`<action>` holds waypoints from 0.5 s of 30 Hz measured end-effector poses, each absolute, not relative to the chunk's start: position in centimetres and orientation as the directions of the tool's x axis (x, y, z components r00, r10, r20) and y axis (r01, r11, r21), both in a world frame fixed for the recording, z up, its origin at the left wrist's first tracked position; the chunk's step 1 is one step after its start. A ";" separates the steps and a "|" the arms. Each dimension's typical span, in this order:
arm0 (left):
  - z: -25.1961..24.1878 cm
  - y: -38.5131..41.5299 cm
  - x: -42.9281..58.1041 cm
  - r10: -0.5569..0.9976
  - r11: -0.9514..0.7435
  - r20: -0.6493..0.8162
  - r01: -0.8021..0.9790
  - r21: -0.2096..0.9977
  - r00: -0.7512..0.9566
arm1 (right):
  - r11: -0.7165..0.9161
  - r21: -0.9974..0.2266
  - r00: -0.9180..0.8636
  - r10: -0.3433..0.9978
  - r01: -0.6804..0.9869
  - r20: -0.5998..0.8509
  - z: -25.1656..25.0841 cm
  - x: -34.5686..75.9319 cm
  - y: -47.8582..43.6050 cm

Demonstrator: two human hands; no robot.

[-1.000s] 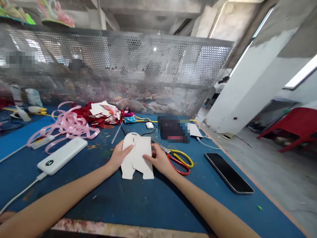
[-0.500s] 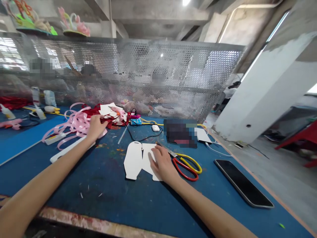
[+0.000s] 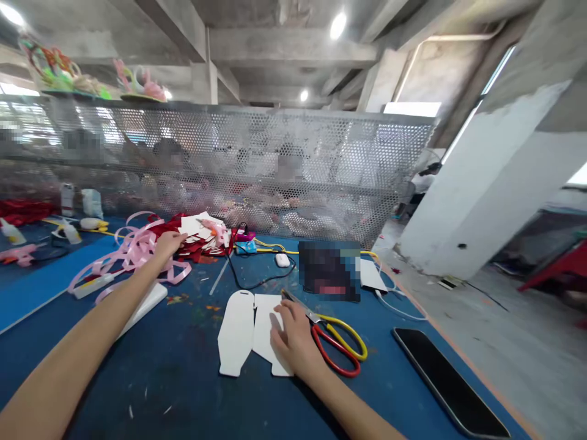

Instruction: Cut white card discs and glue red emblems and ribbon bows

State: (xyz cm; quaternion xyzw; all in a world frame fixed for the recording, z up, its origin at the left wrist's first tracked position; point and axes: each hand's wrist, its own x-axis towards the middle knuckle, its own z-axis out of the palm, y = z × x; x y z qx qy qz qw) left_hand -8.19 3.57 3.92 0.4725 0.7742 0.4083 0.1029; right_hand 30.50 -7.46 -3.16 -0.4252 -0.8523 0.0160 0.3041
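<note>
R hand (image 3: 297,340) on white cutout (image 3: 265,327), fingers loosely spread; 2nd cutout (image 3: 236,336) just beside it at 9 o'clock, both flat on desk (image 3: 192,373). L hand (image 3: 167,245) btwn 10 & 11 o'clock of cutouts, at red fabric pile (image 3: 195,252) w/ white pcs (image 3: 195,227), fingers close together, can't tell if gripping. Scissors (image 3: 313,318) approx 3 o'clock, just beside R hand.

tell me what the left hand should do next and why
Probably pinch some of the red material with the left hand: its fingertips are at the left side of that pile, beside the white pieces, though any grip is hard to make out. The right hand rests on white card, leaving the left better placed.
</note>
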 end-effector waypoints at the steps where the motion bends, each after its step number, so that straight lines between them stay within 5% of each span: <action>1: 4.0 3.8 -8.1 0.809 0.240 0.221 0.648 0.723 -0.545 | 0.638 -0.286 -0.456 0.736 0.716 0.501 -3.1 30.5 -7.5; 8: 6.4 2.5 -6.6 0.728 0.327 0.338 0.736 0.593 -0.596 | 0.590 -0.160 -0.372 0.672 0.792 0.640 -0.5 32.8 -6.3; 15: 3.6 -3.3 2.4 0.954 -0.177 0.299 0.870 0.461 0.036 | 0.494 -0.196 -0.320 0.768 0.847 0.555 0.4 35.0 -4.8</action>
